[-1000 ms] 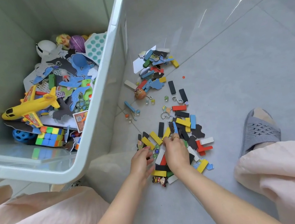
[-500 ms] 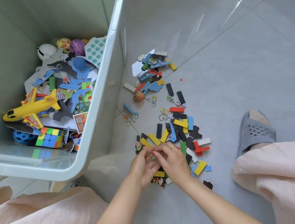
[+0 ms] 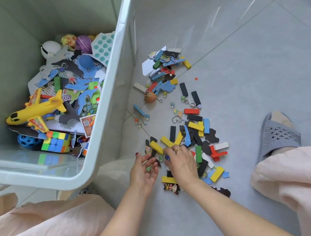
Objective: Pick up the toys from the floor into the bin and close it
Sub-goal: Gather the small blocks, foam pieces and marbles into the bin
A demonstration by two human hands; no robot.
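Grey glossy floor tiles [image 3: 243,65] are strewn with small toys in the centre of the frame: coloured rectangular wooden blocks [image 3: 195,125], blue and black jigsaw pieces [image 3: 166,86], glass marbles and metal wire rings. A large translucent white plastic bin [image 3: 108,112] is seen in the upper left, open, with no lid on it. Inside it, a yellow plastic toy aeroplane [image 3: 36,112], a multicoloured puzzle cube [image 3: 56,142], balls and more jigsaw pieces are piled. At lower centre, the left hand [image 3: 144,172] is held palm up with fingers loosely spread, and a small green marble [image 3: 148,168] is cradled in the palm. Just beside it, the right hand [image 3: 181,164], with a ring on one finger, is laid palm down over the near end of the block pile, fingers curled; whether anything is pinched beneath cannot be told. A grey slipper [image 3: 275,135] is seen at the right, and pale pink trouser legs [image 3: 37,234] fill the lower corners.
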